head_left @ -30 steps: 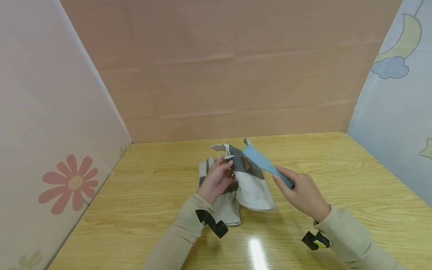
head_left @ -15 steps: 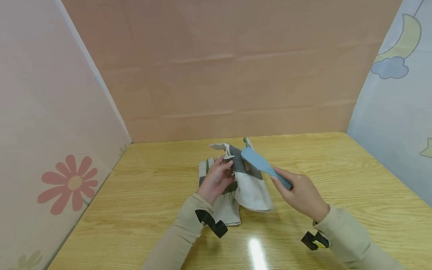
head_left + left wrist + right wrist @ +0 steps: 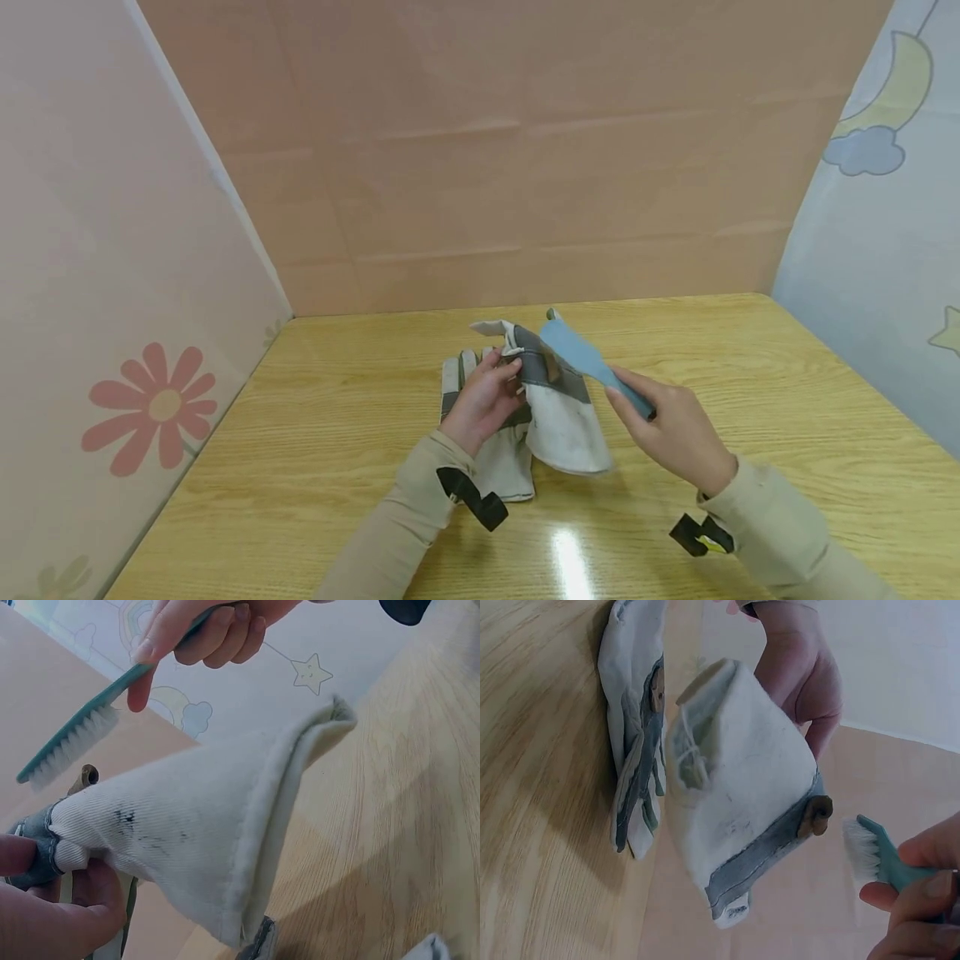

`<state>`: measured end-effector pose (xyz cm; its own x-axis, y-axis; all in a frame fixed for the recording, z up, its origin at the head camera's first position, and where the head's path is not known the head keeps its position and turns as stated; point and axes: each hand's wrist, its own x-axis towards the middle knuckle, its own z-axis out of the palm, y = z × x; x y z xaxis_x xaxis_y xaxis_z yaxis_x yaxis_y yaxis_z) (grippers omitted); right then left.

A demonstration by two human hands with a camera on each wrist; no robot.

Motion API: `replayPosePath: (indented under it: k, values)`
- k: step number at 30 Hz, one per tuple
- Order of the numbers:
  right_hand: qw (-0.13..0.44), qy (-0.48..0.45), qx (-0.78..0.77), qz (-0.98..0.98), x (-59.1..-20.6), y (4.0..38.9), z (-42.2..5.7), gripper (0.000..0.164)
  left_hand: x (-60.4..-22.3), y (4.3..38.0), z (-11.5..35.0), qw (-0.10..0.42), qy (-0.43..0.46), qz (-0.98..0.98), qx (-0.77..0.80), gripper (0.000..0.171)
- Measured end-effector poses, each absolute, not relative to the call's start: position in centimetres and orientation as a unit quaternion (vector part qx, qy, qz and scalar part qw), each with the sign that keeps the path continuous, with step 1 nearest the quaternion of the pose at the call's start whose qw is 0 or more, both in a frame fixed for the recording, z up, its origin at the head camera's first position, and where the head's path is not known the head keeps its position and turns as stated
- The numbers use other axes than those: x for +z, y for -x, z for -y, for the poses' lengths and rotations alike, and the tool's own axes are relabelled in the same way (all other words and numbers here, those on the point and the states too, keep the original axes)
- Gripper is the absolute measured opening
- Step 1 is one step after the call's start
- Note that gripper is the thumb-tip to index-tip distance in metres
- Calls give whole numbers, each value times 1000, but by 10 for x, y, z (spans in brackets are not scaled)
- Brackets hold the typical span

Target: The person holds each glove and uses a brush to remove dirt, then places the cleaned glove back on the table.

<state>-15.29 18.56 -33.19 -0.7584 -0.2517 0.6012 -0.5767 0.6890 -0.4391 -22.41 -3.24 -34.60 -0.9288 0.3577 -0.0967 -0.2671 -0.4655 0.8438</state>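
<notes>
My left hand (image 3: 486, 402) pinches a white canvas work glove (image 3: 566, 433) at its grey band, holding it above the table with the wide cuff hanging down. Black smudges mark the cuff in the left wrist view, and a brown curled tab (image 3: 815, 816) sticks out from the band. My right hand (image 3: 671, 429) grips a blue brush (image 3: 577, 350) by its handle. White bristles (image 3: 73, 746) face the glove, a short gap away from the brown tab in the right wrist view. Beneath my left hand lies a second matching glove (image 3: 504, 471), partly covered.
The wooden table (image 3: 337, 500) runs back to a pinkish-brown cloth wall (image 3: 487, 167). A flower-printed panel (image 3: 180, 250) stands at the left, and a panel with moon and stars (image 3: 862, 242) at the right. Black camera mounts sit on both wrists.
The brush shifted slightly left, then back right and a little lower. The held glove swayed slightly with it, while both hands keep their grips. The glove on the table has not moved.
</notes>
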Motion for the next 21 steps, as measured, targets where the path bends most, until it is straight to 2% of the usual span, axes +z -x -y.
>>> replayPosePath:
  k: [10,21]
  values:
    - [293,-247,263,885,-333,155,-184,33,-348,223,32,184,-51,-484,854,45]
    - [279,-231,299,883,-335,155,-184,33,-350,223,30,183,-53,-486,853,44]
